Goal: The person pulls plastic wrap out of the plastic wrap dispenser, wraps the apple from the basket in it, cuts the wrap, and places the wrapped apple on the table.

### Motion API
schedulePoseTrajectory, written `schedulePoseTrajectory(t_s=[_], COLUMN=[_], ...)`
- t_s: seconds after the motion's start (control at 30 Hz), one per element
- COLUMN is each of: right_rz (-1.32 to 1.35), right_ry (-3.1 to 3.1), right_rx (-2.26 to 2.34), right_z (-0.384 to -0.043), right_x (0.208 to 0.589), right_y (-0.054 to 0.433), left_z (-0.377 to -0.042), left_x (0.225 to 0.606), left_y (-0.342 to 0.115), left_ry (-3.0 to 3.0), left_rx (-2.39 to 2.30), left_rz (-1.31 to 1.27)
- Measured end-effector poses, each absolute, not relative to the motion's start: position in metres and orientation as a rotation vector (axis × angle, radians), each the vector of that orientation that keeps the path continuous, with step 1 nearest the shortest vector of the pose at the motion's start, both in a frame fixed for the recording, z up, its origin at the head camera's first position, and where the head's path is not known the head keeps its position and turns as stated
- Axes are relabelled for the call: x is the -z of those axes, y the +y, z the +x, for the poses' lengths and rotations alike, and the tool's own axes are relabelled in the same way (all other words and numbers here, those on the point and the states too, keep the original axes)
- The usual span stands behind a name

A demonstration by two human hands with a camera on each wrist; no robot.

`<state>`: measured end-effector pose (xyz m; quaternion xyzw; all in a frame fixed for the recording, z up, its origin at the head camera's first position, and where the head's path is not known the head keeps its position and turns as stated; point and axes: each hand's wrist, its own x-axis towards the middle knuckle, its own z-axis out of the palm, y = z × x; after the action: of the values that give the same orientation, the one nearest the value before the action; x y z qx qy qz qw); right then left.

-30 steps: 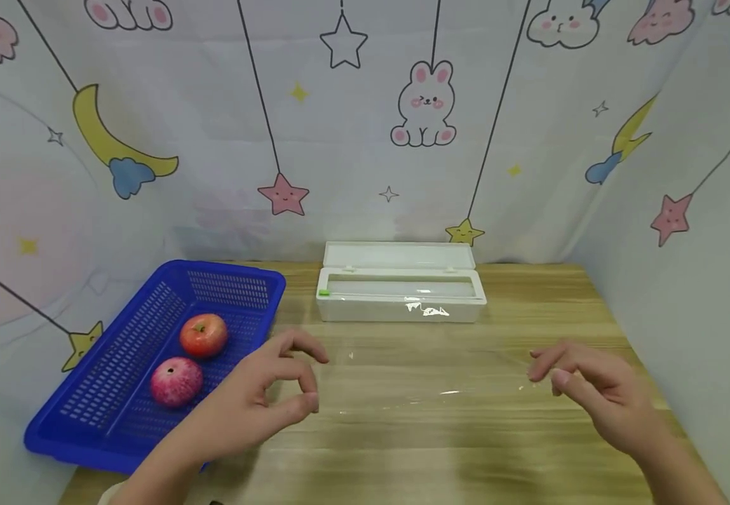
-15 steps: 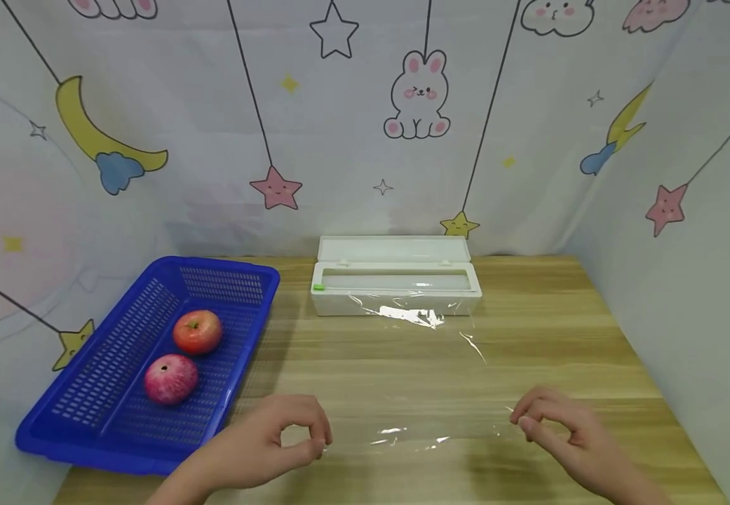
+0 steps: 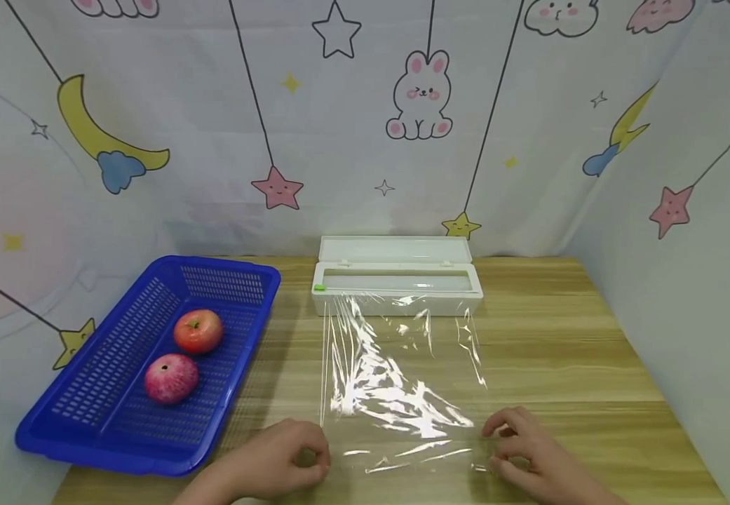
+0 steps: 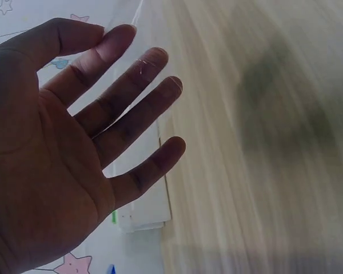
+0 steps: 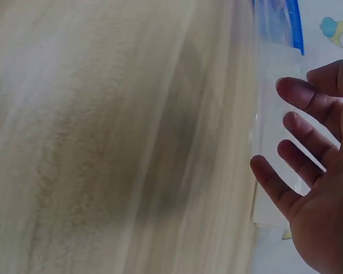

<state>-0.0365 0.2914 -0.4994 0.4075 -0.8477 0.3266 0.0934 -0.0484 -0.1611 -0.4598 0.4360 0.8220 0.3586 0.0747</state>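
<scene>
A clear sheet of plastic wrap [image 3: 396, 393] runs from the white wrap dispenser [image 3: 396, 305] toward me, full of bright reflections and creases. My left hand [image 3: 282, 459] pinches its near left corner between thumb and index finger; in the left wrist view the other fingers of this hand [image 4: 91, 131] are spread. At the near right corner, my right hand [image 3: 531, 459] pinches the wrap. Thumb and index finger meet in the right wrist view, where the remaining fingers of that hand [image 5: 320, 154] stand apart. The dispenser's lid [image 3: 396, 250] is raised, showing the roll [image 3: 396, 283] inside.
On the left stands a blue plastic basket [image 3: 109, 449] with two reddish fruits, an apple [image 3: 198, 332] and a darker pink round fruit [image 3: 171, 379]. A patterned curtain [image 3: 352, 140] encloses the wooden table [image 3: 566, 337] at the back and sides.
Both hands have come down and toward me, drawing the wrap farther out of the dispenser. The sheet now looks longer and shinier. The basket and fruits have stayed in place.
</scene>
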Motion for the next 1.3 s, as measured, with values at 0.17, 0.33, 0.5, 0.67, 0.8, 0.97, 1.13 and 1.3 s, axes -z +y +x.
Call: schedulePoseTrajectory(t_s=[0.17,0.33,0.5,0.67,0.8,0.97,1.13,1.3], right_rz=[1.257,1.319,1.376,1.407,1.382,1.26,1.173,1.151], right_ry=[-2.544,-2.596,-2.574,-2.519,-2.564,-2.691,-2.641,-2.582], right_rx=[-0.936,-0.897,-0.816,-0.709,-0.658,-0.706,-0.658,-0.564], right_z=[-0.036,-0.036,-0.037,-0.041,-0.041,-0.038,-0.047,-0.064], right_x=[0.51,0.519,0.525,0.527,0.527,0.522,0.513,0.504], right_y=[0.292,0.295,0.295,0.294,0.294,0.291,0.28,0.266], left_z=[-0.048,-0.048,-0.048,-0.048,-0.049,-0.05,-0.052,-0.055], left_x=[0.468,0.471,0.475,0.481,0.489,0.498,0.5,0.499], left_y=[-0.165,-0.165,-0.165,-0.164,-0.162,-0.16,-0.159,-0.156], left_ry=[2.511,2.488,2.482,2.479,2.534,2.621,2.553,2.439], left_rx=[-1.01,-0.969,-0.968,-0.994,-0.981,-0.963,-1.121,-1.308], left_rz=[1.227,1.135,1.107,1.062,1.067,1.152,1.14,1.115])
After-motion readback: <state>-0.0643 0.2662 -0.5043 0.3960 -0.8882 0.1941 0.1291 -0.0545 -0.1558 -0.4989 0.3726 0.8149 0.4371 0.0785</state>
